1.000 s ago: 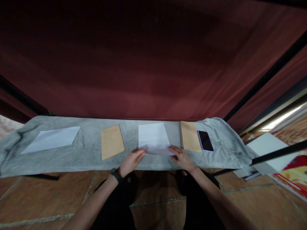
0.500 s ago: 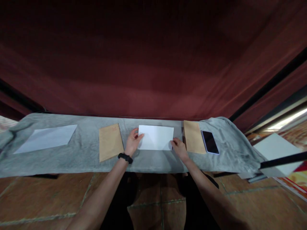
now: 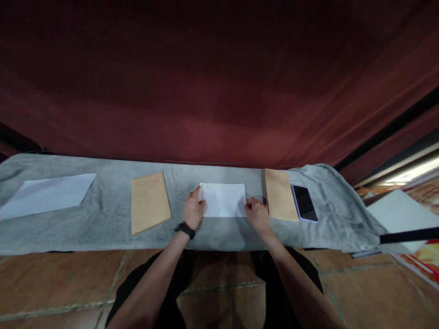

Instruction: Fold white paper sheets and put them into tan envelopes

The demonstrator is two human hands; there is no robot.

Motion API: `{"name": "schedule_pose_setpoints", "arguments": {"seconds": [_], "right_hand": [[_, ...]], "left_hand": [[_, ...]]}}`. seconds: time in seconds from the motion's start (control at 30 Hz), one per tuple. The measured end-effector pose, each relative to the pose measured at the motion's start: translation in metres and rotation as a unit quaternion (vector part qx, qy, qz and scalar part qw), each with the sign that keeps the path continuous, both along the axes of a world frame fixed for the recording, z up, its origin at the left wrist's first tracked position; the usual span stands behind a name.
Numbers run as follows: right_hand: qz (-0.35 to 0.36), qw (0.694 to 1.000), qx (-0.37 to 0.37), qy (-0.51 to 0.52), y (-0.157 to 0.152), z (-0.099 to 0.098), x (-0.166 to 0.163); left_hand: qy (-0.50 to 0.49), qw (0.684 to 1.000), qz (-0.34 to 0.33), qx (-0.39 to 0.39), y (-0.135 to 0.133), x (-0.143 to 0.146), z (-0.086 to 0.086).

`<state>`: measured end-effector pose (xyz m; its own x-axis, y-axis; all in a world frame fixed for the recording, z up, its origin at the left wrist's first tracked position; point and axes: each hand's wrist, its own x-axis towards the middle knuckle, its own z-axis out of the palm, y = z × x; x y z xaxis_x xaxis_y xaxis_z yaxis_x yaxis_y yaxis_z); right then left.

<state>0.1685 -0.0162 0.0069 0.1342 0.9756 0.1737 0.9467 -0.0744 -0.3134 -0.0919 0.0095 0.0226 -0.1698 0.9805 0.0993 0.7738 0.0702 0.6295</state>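
A white sheet of paper [image 3: 224, 201], wider than it is deep, is in front of me over the grey cloth. My left hand [image 3: 194, 210], with a black band on its wrist, grips the sheet's left edge between thumb and fingers. At the opposite edge, my right hand [image 3: 256, 212] pinches the paper with its fingers curled. To the left of my left hand lies a brown envelope [image 3: 151, 203]. More brown envelopes [image 3: 280, 194] lie just right of my right hand, beside a dark-screened phone [image 3: 304, 203] in a lilac case.
Further white paper [image 3: 48, 194] rests at the far left of the cloth-covered bench [image 3: 109, 228]. A dark red fabric wall [image 3: 212, 114] rises behind it. Beyond the right end is a pale board [image 3: 404, 217] with a black bar across it. Brown floor tiles [image 3: 61, 283] lie below.
Both hands keep hold of the paper, which now sits slightly lower and looks a little narrower. My right fingers have curled in more. The whole view has shifted slightly.
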Motion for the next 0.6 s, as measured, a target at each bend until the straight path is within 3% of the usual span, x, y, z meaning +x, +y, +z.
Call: {"name": "schedule_pose_setpoints", "arguments": {"seconds": [0.1,0.2,0.27,0.4,0.6], "right_hand": [[-0.003,1.000,0.027,0.003,-0.001,0.002,-0.005],[0.066,0.994,0.058,0.068,0.003,0.000,-0.024],[0.132,0.982,0.061,0.123,0.008,-0.004,-0.044],[0.178,0.966,0.046,0.185,0.017,-0.014,-0.079],[0.178,0.980,0.015,0.093,0.021,-0.014,-0.088]], "left_hand": [[0.090,0.996,-0.007,0.024,-0.007,0.008,0.005],[0.154,0.982,-0.069,0.083,-0.011,0.026,0.002],[0.173,0.970,-0.141,0.093,-0.012,0.040,-0.006],[0.206,0.950,-0.224,0.069,-0.010,0.055,-0.027],[0.221,0.947,-0.229,0.046,0.001,0.049,-0.037]]}}
